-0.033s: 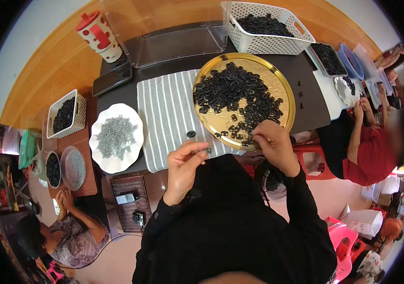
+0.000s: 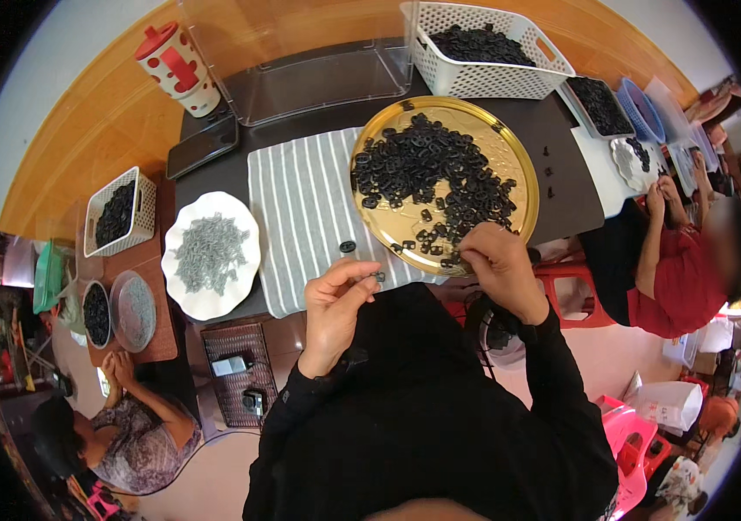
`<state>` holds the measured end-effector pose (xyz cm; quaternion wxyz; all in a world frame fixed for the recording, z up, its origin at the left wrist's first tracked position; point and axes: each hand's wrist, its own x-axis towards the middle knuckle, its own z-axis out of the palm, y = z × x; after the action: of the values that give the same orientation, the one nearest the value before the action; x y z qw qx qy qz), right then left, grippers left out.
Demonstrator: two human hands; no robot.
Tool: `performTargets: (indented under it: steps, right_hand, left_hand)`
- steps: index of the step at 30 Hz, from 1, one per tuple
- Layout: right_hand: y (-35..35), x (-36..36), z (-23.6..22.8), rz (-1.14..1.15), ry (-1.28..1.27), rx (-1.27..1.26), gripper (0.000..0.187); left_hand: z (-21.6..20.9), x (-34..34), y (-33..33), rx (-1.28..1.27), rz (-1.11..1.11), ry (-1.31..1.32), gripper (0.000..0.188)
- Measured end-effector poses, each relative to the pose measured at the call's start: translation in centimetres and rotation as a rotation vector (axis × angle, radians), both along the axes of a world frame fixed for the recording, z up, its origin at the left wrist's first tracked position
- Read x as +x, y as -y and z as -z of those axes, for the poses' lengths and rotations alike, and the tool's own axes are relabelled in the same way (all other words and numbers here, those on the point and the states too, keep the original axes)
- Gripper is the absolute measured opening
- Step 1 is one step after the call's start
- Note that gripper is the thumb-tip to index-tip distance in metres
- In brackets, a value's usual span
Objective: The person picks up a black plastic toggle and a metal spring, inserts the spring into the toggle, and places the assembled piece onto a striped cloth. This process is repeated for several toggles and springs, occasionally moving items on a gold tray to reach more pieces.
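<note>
My left hand (image 2: 335, 308) is over the near edge of a grey-and-white striped cloth (image 2: 292, 187), with a small grey translucent piece (image 2: 380, 277) pinched between thumb and forefinger. A single black oval piece (image 2: 348, 247) lies on the cloth just beyond it. At the near right rim of a round gold tray (image 2: 522, 161), my right hand (image 2: 505, 265) is closed, thumb against fingers; whatever is in the pinch is hidden. Small black ring-like pieces (image 2: 422, 156) are heaped on the tray. To the left, a white scalloped plate (image 2: 181, 286) carries a pile of grey translucent pieces (image 2: 212, 252).
A white basket (image 2: 474, 82) of black pieces and a clear plastic bin (image 2: 327, 87) stand at the back. A phone (image 2: 204, 149) and a dotted tumbler (image 2: 181, 74) are at back left. One person (image 2: 127, 434) works at left, another (image 2: 683, 278) at right.
</note>
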<state>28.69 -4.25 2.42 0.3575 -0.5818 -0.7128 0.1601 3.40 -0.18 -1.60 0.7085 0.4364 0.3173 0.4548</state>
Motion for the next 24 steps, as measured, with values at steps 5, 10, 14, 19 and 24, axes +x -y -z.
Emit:
performTargets:
  steps: [5,10,14,19,24]
  right_hand:
    - [0.2,-0.4,-0.3,-0.093,0.173,-0.01,0.01]
    - [-0.6,-0.6,0.0,0.025,0.31,0.098,0.009]
    - [-0.2,0.8,-0.2,0.057,0.122,0.037,0.01]
    - [0.5,1.4,-0.2,-0.047,0.18,-0.087,0.011]
    - [0.0,0.9,0.1,-0.044,0.321,-0.09,0.01]
  left_hand:
    - [0.2,0.3,0.3,0.002,0.012,-0.029,0.022]
    - [0.0,0.6,0.5,0.017,0.033,-0.044,0.021]
    - [0.0,0.6,0.7,0.05,0.004,-0.086,0.021]
    - [-0.1,0.9,0.9,0.05,0.009,-0.099,0.02]
    - [-0.3,1.2,1.2,0.049,0.014,-0.104,0.019]
